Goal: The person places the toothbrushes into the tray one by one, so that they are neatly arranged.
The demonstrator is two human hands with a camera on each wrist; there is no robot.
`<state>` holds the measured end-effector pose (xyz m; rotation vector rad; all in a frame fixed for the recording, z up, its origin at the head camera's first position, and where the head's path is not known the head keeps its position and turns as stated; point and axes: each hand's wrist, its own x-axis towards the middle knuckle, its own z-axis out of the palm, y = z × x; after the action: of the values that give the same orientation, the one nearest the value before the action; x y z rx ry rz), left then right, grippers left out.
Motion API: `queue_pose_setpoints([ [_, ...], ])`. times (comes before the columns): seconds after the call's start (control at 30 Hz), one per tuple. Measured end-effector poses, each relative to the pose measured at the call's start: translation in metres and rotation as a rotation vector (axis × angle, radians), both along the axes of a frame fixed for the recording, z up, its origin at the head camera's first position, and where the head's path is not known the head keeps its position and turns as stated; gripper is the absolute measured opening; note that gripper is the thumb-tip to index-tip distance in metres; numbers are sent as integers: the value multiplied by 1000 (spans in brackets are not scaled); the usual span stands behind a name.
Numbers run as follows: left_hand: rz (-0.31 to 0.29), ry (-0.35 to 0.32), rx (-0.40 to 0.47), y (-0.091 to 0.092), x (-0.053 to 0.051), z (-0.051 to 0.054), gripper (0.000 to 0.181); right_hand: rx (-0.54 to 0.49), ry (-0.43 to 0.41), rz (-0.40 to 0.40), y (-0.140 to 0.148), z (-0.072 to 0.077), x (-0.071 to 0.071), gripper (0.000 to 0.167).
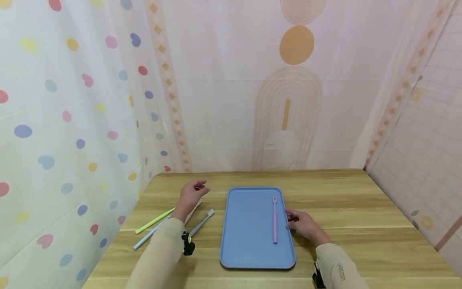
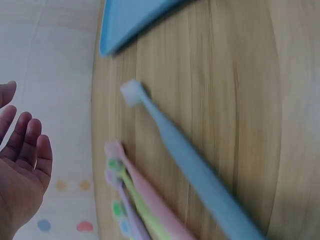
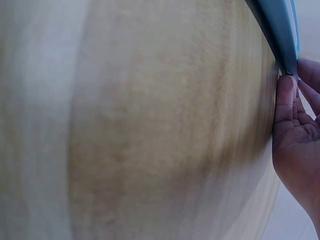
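Observation:
A blue tray (image 1: 249, 228) lies flat on the table, with a pinkish-purple toothbrush (image 1: 275, 224) on its right half. At the tray's right edge, my right hand (image 1: 304, 225) pinches the rim between thumb and fingers, as the right wrist view (image 3: 297, 135) shows. To the left of the tray, my left hand (image 1: 189, 197) hovers over loose toothbrushes, fingers loosely bent and holding nothing. Nearest the tray is a grey-blue toothbrush (image 2: 187, 160). Beside it are a pink toothbrush (image 2: 150, 197), a yellow-green toothbrush (image 1: 155, 220) and a light blue toothbrush (image 1: 146, 238), partly hidden by the left arm.
The wooden table (image 1: 335, 192) stretches beyond the tray on both sides. Behind it hangs a patterned curtain (image 1: 223, 120), and a dotted curtain (image 1: 72, 168) hangs along the left. A pale curtain (image 1: 426, 160) borders the right side.

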<state>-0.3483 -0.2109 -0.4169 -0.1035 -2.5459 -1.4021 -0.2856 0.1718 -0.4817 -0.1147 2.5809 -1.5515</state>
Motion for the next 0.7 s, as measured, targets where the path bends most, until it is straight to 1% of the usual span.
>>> queue_pose_setpoints([
  [0.1, 1, 1, -27, -17, 2, 0, 37, -3, -8, 2, -1, 0, 0, 53],
  [0.27, 31, 1, -75, -45, 3, 1, 38, -10, 0, 4, -2, 0, 1, 53],
  [0.47, 59, -12, -117, -79, 10, 5, 41, -9, 18, 11, -2, 0, 0, 52],
  [0.7, 68, -22, -165, -114, 14, 1, 45, -7, 25, 6, 0, 2, 2, 52],
])
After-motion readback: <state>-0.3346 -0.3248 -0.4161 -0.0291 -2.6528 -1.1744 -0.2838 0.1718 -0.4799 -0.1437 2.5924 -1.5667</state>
